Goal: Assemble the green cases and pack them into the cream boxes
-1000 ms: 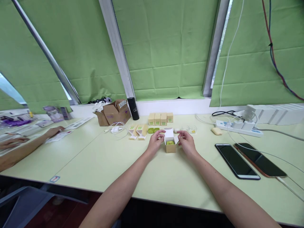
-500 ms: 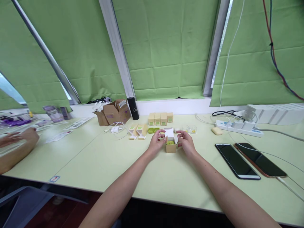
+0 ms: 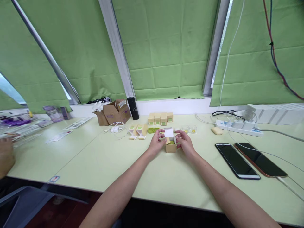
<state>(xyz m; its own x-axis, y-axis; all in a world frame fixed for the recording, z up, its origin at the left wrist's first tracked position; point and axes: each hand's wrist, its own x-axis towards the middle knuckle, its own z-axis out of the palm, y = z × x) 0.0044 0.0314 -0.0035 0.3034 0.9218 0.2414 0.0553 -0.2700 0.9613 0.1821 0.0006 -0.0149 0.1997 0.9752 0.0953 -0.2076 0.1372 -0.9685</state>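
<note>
A small tan cardboard box (image 3: pixel 171 148) stands on the pale green table (image 3: pixel 147 171) in front of me, its white top flaps up and a green round item inside. My left hand (image 3: pixel 156 142) grips its left side with curled fingers. My right hand (image 3: pixel 185 142) pinches its right flap and side. Behind it stand a row of several closed tan boxes (image 3: pixel 160 118), two open flat boxes (image 3: pixel 138 131) and green round cases (image 3: pixel 153 129).
An open brown carton (image 3: pixel 114 112), a black cylinder (image 3: pixel 133 108), a white charger with cable (image 3: pixel 115 129), a power strip (image 3: pixel 238 126) and two phones (image 3: pixel 249 160) lie around. Another person's hand (image 3: pixel 6 155) is at the far left.
My hands closed in on the box and its side flaps folded inward. The other person's hand at the left pulled back toward the table edge.
</note>
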